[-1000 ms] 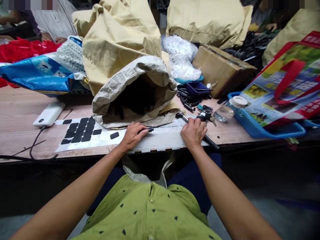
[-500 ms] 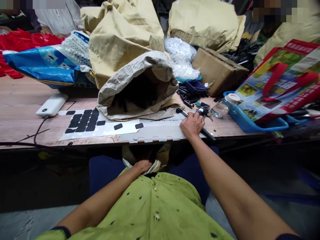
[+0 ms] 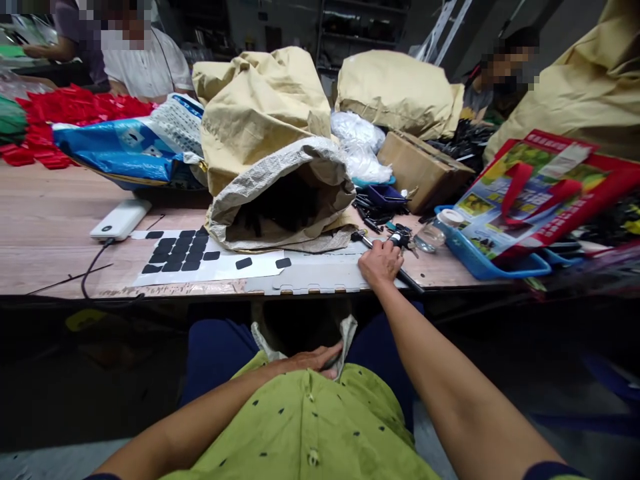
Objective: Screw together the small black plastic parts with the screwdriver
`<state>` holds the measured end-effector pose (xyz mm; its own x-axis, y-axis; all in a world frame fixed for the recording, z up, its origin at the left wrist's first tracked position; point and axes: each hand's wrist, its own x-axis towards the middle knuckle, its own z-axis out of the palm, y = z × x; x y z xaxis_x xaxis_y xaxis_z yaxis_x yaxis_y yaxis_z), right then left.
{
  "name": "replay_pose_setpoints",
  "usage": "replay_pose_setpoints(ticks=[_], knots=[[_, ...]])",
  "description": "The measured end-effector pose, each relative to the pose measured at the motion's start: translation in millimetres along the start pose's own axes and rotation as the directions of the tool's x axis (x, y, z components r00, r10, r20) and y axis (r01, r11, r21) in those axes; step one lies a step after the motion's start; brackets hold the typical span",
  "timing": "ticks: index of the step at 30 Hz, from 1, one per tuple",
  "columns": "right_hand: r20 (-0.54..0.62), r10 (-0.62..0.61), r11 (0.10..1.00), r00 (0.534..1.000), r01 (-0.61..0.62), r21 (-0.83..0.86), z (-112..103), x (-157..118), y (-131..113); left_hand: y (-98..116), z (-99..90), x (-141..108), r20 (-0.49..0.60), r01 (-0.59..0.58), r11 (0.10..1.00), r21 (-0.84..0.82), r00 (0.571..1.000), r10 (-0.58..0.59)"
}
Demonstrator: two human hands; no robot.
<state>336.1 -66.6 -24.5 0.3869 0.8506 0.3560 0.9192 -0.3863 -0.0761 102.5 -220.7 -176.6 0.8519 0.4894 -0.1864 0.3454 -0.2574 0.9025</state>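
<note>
I count two hands of my own: one left hand (image 3: 317,361), one right hand (image 3: 381,263). Hammer-like tool (image 3: 407,278): one. Tan sacks (image 3: 270,100): three, at centre, far and far right. White power bank (image 3: 121,220): one, left. Cardboard box (image 3: 423,170): one. Clear bottle (image 3: 430,237): one. Black pads right of the grid (image 3: 243,263): two. Other persons (image 3: 145,63): three, two far left, one far right.

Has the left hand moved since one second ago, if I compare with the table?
Yes. The left hand has moved down, toward the body: it was on the table, and now it is below its front edge.
</note>
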Motion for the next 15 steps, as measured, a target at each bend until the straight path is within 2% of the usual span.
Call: replay_pose_setpoints(ticks=[3,6,9,11,12,13,14,15], knots=[[-0.005,-0.001,1.0,1.0,0.001,-0.015,-1,0,0,-2,2.2,2,-0.04,-0.096,0.995,-0.006,0.995,0.096],[-0.028,-0.023,0.999,0.999,0.023,-0.026,-2,0,1,17,-15.2,2,-0.003,-0.109,0.993,0.052,0.994,0.109],[-0.034,-0.047,0.998,0.998,0.045,-0.051,-1,0,3,66,-54.8,1,0.044,-0.11,0.982,0.155,0.994,0.104],[-0.036,-0.056,0.997,0.998,0.054,-0.063,0,0,4,102,-94.4,3,-0.121,-0.145,0.976,0.165,0.979,0.166],[-0.039,-0.06,0.996,0.997,0.057,-0.064,1,1,5,116,-117.9,4,-0.26,-0.138,0.979,0.151,0.95,0.174],[-0.041,-0.062,0.996,0.997,0.06,-0.063,1,1,6,126,-143.3,6,-0.424,-0.082,0.985,0.155,0.895,0.141],[-0.041,-0.062,0.996,0.997,0.06,-0.059,1,1,6,132,-169.7,8,-0.597,0.016,0.984,0.177,0.797,0.094],[-0.039,-0.061,0.997,0.997,0.059,-0.055,1,1,6,133,-196.1,9,-0.757,0.157,0.971,0.178,0.652,0.034]])
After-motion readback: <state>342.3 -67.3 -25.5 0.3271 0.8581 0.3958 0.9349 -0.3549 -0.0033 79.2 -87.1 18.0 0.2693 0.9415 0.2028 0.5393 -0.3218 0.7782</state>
